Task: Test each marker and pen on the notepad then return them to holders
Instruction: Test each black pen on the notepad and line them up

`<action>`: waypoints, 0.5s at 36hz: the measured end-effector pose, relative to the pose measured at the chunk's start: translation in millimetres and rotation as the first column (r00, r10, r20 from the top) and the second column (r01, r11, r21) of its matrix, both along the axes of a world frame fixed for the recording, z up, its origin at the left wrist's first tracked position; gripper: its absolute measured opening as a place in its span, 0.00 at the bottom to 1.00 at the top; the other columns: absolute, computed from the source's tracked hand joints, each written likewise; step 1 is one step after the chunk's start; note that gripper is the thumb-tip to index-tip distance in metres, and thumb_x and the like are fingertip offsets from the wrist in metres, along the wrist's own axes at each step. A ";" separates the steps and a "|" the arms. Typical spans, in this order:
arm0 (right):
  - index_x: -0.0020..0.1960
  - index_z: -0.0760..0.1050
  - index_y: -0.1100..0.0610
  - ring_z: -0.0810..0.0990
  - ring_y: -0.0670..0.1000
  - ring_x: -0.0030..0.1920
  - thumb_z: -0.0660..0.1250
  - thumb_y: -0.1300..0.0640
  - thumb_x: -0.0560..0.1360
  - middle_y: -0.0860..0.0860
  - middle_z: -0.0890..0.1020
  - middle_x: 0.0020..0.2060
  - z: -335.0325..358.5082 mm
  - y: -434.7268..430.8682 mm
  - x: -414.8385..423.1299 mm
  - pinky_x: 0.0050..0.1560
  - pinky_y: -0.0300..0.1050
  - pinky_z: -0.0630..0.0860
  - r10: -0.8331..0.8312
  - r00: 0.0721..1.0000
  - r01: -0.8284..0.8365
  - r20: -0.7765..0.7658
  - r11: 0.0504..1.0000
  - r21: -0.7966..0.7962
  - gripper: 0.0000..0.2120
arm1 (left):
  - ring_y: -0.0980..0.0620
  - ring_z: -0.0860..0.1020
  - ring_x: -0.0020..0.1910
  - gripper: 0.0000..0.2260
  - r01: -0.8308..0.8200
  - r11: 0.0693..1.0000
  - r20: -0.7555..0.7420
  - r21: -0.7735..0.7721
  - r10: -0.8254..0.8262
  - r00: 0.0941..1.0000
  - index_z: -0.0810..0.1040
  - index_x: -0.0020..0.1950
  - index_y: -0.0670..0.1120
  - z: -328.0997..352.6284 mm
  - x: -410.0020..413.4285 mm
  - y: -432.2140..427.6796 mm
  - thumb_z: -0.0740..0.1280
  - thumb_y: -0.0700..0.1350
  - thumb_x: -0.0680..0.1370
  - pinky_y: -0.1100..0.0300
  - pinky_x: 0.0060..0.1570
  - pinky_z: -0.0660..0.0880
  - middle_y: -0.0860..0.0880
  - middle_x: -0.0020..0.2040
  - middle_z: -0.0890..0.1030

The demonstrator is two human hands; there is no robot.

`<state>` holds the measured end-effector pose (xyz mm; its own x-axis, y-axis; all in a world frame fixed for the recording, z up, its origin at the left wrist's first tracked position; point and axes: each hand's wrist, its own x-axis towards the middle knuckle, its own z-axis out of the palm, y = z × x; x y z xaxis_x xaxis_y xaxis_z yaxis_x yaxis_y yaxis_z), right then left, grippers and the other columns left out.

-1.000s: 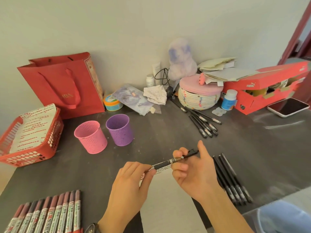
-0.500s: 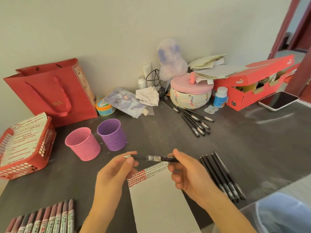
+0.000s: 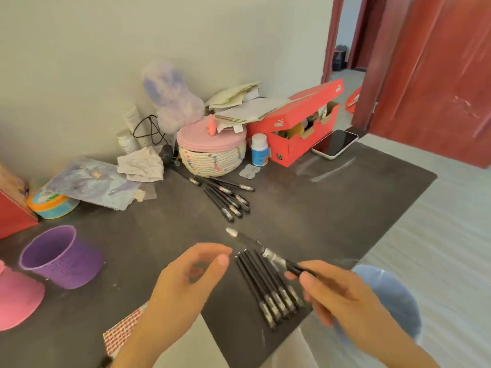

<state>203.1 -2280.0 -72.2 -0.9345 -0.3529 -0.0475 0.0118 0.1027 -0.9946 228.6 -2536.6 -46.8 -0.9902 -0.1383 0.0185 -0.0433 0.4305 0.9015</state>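
- The right hand [image 3: 337, 296] pinches a black pen [image 3: 255, 244] near its back end; the pen slants up and far-left, in the air above the table [image 3: 318, 208].
- The left hand [image 3: 186, 282] hovers just left of the pen, apart from it, fingers loosely curled; it seems to hold nothing, though blur makes that hard to judge.
- A row of black pens [image 3: 268, 288] lies under the held pen.
- The notepad [image 3: 122, 333] lies at the near edge, partly under the left arm.
- A purple cup [image 3: 61, 257] and a pink cup [image 3: 16, 298] stand at the left.
- More pens [image 3: 225, 197] lie far off by a woven basket [image 3: 212, 158].
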 end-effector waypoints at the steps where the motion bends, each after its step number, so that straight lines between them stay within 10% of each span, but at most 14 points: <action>1: 0.53 0.85 0.47 0.68 0.50 0.25 0.68 0.47 0.80 0.48 0.75 0.27 -2.4 17.1 -3.4 0.29 0.42 0.67 -0.085 0.996 0.085 -0.011 0.996 -0.020 0.08 | 0.68 0.77 0.55 0.13 0.047 0.995 0.014 -0.088 -0.045 0.999 0.81 0.52 0.65 -3.4 -9.5 6.6 0.63 0.64 0.71 0.71 0.52 0.70 0.66 0.53 0.81; 6: 0.58 0.84 0.52 0.64 0.50 0.27 0.69 0.43 0.70 0.53 0.68 0.27 -30.8 99.5 -9.8 0.27 0.38 0.61 -0.489 0.869 0.494 0.068 0.859 -0.134 0.21 | 0.74 0.62 0.65 0.22 0.256 0.831 0.062 -0.494 -0.260 0.964 0.70 0.63 0.68 -27.5 -63.7 47.6 0.53 0.72 0.73 0.69 0.63 0.62 0.75 0.63 0.68; 11: 0.59 0.84 0.52 0.64 0.48 0.28 0.66 0.52 0.78 0.52 0.69 0.33 -99.5 140.8 -7.3 0.26 0.38 0.59 -0.684 0.678 0.731 0.267 0.665 -0.153 0.13 | 0.55 0.58 0.77 0.26 0.309 0.635 0.024 -0.708 -0.417 0.909 0.63 0.76 0.59 -53.3 -110.5 99.4 0.54 0.66 0.79 0.52 0.75 0.58 0.56 0.77 0.63; 18: 0.54 0.82 0.58 0.68 0.49 0.27 0.66 0.54 0.82 0.53 0.78 0.38 -232.6 136.2 -0.1 0.27 0.42 0.64 -0.722 0.281 0.823 0.631 0.520 0.228 0.10 | 0.53 0.53 0.79 0.29 0.383 0.546 0.098 -0.745 -0.479 0.872 0.55 0.79 0.61 -76.0 -157.3 134.4 0.50 0.67 0.79 0.47 0.76 0.54 0.53 0.80 0.56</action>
<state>203.0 -2143.8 -304.7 -0.5301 0.4700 -0.7057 0.5782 -0.4084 -0.7063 71.3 -2402.2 -122.8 -0.9112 0.4115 0.0188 0.4009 0.8756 0.2693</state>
